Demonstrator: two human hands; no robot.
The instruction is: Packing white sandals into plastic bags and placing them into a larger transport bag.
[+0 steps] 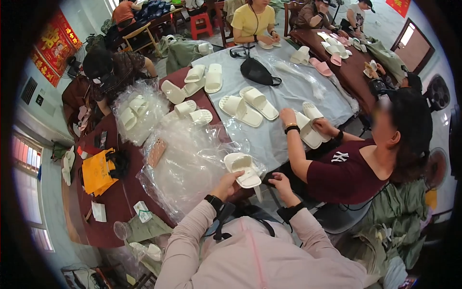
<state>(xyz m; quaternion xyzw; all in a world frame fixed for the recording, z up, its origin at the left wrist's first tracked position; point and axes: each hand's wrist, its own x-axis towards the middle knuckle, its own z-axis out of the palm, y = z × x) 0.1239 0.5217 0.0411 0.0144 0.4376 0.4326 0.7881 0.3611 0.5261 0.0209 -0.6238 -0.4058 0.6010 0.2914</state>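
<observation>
A cream-white slide slipper (249, 177) is gripped at its left side by my left hand (227, 186), in front of my body near the table edge. My right hand (285, 189) is just right of it, fingers closed around a small dark thing that I cannot make out. A thin pale pointed strip hangs below the slipper; what it belongs to is unclear. Beyond my left hand, clear plastic bags (190, 164) lie heaped on the dark red table. A pair of white slippers (248, 106) lies farther off on the pale blue cover.
At my right, a person in a maroon shirt (341, 166) handles white slippers (310, 127). More slippers (195, 82) and a black pouch (257, 71) lie on the far part. To the left are a yellow bag (97, 171) and a phone (156, 152). Other people sit around the tables.
</observation>
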